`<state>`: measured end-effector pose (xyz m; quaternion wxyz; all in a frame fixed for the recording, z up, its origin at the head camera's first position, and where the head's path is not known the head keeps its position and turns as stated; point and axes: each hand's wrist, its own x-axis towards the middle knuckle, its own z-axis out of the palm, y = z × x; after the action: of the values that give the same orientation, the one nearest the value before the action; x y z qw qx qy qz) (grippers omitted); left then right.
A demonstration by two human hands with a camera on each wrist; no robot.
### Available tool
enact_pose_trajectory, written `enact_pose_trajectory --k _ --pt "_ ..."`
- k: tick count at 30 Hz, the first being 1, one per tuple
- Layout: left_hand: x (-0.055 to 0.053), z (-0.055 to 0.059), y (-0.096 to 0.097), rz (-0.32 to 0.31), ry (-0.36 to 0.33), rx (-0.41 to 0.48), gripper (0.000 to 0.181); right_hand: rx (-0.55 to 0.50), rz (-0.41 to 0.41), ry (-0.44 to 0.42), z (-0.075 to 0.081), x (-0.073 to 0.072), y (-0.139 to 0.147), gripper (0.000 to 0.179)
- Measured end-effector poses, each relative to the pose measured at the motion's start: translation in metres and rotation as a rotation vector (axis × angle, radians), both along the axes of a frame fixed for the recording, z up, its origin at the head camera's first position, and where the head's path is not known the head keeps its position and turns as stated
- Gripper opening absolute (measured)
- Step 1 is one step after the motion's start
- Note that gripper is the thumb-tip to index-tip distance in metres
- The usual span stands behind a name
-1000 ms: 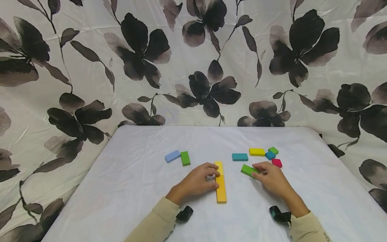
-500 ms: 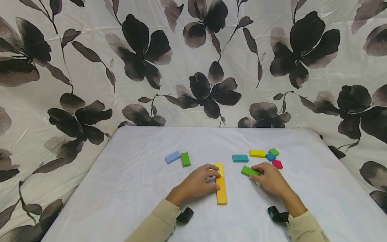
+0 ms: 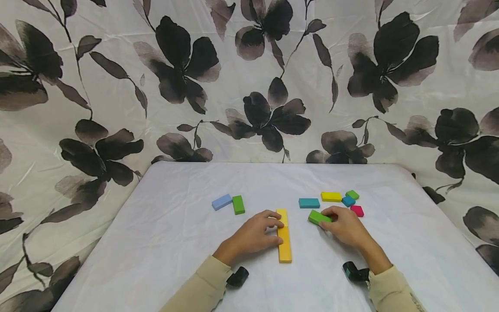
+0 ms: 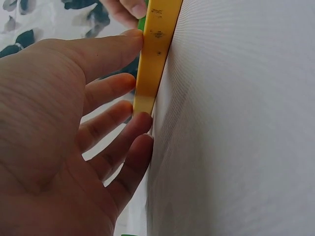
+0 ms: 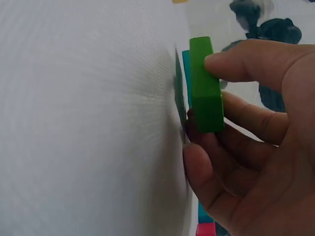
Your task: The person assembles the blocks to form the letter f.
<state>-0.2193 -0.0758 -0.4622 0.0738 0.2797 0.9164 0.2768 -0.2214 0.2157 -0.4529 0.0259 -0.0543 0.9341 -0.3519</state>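
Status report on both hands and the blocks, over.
Left hand touching yellow blocks. Right hand pinching green block. Teal block just beyond; no block between green block and yellow blocks.

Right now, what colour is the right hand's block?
Green block, clearest in the right wrist view.

R hand point(image 5: 275, 147) fills the right side of the pic, pinching a green block point(image 5: 205, 88) just R of ctr, up top; thumb on its near face, other fingers curled behind/below. Block's long side runs approx top to bottom. Teal block point(image 5: 186, 73) partly hidden behind it. White cloth point(image 5: 83, 123) takes up the L half, w/ a dark shadow along its edge nr the block. Bottom ctr-R: bit of blue block point(image 5: 203, 216) above a red block point(image 5: 206, 229). Yellow scrap point(image 5: 180, 1) at top edge; dark flower print point(image 5: 280, 32) upper R.
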Motion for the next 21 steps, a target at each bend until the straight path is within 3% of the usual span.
enact_pose_trajectory --k 9,21 --pt "-0.001 -0.002 -0.001 -0.011 0.006 0.009 0.039 -0.085 -0.016 -0.013 0.006 -0.006 -0.010 0.036" --pt "0.000 0.000 -0.003 -0.021 0.009 0.019 0.039 -0.225 0.026 -0.075 0.010 -0.014 -0.028 0.039"
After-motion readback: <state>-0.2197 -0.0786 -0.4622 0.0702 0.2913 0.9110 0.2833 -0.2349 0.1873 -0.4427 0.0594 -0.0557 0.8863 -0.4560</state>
